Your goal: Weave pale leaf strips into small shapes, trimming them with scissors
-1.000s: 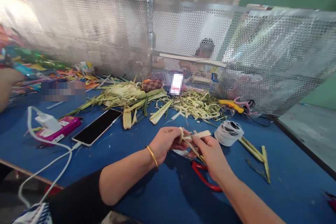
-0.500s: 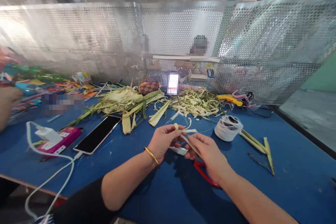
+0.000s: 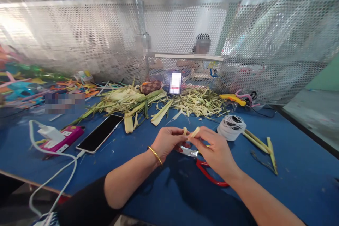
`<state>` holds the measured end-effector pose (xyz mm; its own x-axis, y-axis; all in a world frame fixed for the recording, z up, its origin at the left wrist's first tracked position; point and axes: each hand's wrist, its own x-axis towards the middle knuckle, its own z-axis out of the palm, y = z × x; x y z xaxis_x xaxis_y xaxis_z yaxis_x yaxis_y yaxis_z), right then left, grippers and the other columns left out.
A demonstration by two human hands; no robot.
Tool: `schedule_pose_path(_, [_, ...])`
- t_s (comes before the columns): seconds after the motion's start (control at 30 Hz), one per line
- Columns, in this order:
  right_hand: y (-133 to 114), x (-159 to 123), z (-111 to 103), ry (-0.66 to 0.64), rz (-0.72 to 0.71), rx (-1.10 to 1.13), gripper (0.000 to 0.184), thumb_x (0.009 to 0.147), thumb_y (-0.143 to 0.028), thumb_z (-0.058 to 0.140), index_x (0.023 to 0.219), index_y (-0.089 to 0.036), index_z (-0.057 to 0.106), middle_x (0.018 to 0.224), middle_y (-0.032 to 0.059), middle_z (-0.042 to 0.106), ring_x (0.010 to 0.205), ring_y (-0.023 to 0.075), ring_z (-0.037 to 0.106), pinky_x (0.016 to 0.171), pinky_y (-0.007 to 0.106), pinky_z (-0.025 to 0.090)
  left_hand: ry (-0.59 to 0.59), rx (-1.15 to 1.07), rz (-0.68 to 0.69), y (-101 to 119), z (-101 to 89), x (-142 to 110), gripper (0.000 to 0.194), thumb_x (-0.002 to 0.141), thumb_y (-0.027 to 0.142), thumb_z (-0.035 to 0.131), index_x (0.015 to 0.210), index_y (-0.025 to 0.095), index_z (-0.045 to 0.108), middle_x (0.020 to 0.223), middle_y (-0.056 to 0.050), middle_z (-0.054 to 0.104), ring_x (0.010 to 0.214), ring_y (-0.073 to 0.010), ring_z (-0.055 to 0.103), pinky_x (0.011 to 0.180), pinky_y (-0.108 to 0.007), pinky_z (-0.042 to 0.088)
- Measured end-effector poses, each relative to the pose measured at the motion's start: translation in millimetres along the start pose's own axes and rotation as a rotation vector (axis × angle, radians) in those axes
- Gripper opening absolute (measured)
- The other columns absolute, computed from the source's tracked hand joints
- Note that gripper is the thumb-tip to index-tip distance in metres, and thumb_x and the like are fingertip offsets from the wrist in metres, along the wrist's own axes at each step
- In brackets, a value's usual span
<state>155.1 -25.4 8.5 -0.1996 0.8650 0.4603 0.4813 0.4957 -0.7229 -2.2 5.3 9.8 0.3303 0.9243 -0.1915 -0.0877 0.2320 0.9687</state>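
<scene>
My left hand [image 3: 171, 142], with a gold bangle on its wrist, pinches a pale strip of plant leaf [image 3: 195, 132] between thumb and fingers. Close beside it, my right hand [image 3: 212, 146] grips the same pale leaf material, the fingertips of both hands nearly touching. Part of the strip is hidden by my fingers. On the table beneath lies a pair of scissors [image 3: 212, 178] with red handles, its silver blades partly covered by my hands. Right of my right hand stands a spool of white cord [image 3: 231, 127].
Behind my hands lie long pale green leaves [image 3: 124, 100] and a heap of curled leaf scraps [image 3: 200, 102]. A phone [image 3: 100, 133] charges beside a purple power strip [image 3: 65, 139]. Cut stalks [image 3: 271, 155] lie at right. A perforated metal screen [image 3: 180, 17] stands behind the table.
My right hand has turned and risen toward my left fingertips, folding the long end of the strip up. More of the scissors shows. A person's hand at the far left has left view.
</scene>
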Motion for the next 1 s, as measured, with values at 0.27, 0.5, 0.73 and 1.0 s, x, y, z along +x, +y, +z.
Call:
schedule_pose_path(0.27, [10,3,2,0.115,0.175,-0.234,0.027,0.087,-0.036,0.045,0.064,-0.022,0.046,0.057,-0.0021,0.049,0.054,0.0139,0.043,0.052,0.025,0.032,-0.153,0.043,-0.030,-2,-0.1,-1,0.025,0.067,0.035,0.074,0.079,0.012,0.074,0.080,-0.008,0.071,0.054,-0.0073,0.054,0.045,-0.017,0.039])
schedule_pose_path(0.5, [12,0,8,0.080,0.198,-0.328,0.026,0.088,-0.035,0.045,0.065,-0.022,0.048,0.054,-0.0031,0.050,0.049,0.0127,0.042,0.050,0.025,0.028,-0.171,0.141,-0.021,-5,2.9,-2,0.021,0.067,0.033,0.072,0.070,0.012,0.072,0.072,-0.006,0.070,0.049,-0.0071,0.050,0.041,-0.018,0.035])
schedule_pose_path(0.73, [11,6,-14,0.279,-0.075,-0.345,0.020,0.091,-0.032,0.046,0.085,-0.020,0.060,0.085,0.0063,0.063,0.074,0.0170,0.059,0.065,0.028,0.044,0.035,-0.083,-0.015,0,-0.1,1,0.023,0.067,0.033,0.073,0.068,0.011,0.068,0.069,-0.006,0.068,0.047,-0.0051,0.045,0.039,-0.017,0.032])
schedule_pose_path(1.0, [18,9,-22,0.161,-0.277,-0.650,0.017,0.089,-0.033,0.053,0.095,-0.021,0.063,0.093,0.0067,0.067,0.087,0.0221,0.062,0.076,0.036,0.040,0.072,-0.204,-0.022,0,-3.8,3,0.020,0.065,0.029,0.074,0.066,0.012,0.064,0.067,-0.004,0.066,0.050,-0.0057,0.047,0.041,-0.017,0.033])
